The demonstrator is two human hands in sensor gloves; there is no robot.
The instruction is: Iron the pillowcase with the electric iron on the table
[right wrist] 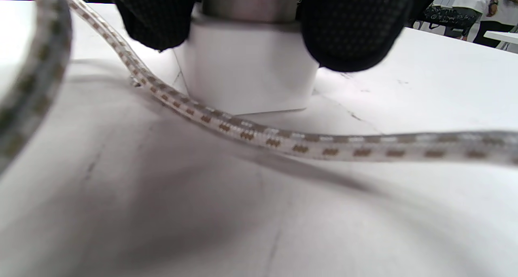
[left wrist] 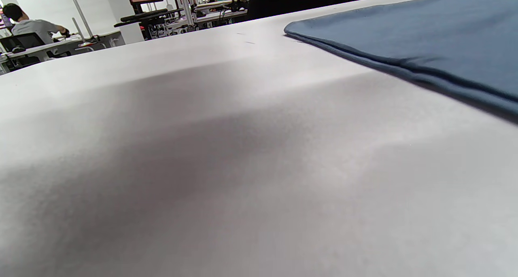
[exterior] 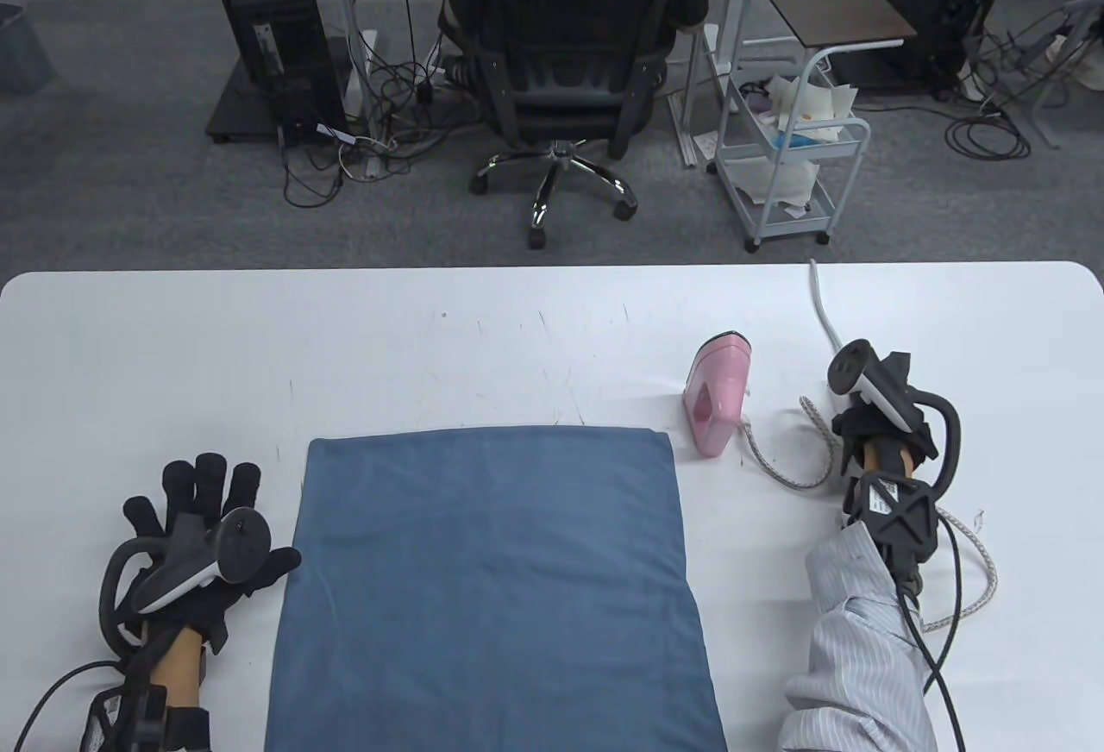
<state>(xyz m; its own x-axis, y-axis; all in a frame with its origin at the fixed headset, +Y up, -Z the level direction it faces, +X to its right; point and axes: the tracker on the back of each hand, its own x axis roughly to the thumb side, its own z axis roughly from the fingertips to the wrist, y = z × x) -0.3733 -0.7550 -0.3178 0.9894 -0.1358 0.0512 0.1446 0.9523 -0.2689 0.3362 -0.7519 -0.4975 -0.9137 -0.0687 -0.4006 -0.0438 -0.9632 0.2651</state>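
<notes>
A blue pillowcase [exterior: 492, 579] lies flat on the white table [exterior: 431, 338] at the front centre; its edge shows in the left wrist view [left wrist: 425, 34]. A pink electric iron [exterior: 716, 398] rests just beyond its far right corner. The iron's braided cord [exterior: 776, 463] loops rightward under my right hand [exterior: 862, 416] and crosses the right wrist view [right wrist: 283, 141]. There my fingertips [right wrist: 352, 30] pinch a white plug block [right wrist: 247, 70] standing on the table, where a white cable [exterior: 824, 308] arrives from the far edge. My left hand [exterior: 203, 519] lies flat, fingers spread, left of the pillowcase.
Beyond the table's far edge stand a black office chair [exterior: 561, 53], a white trolley [exterior: 789, 157] with papers and a computer tower [exterior: 276, 36] among floor cables. Bare table surface stretches left of the iron and behind the pillowcase.
</notes>
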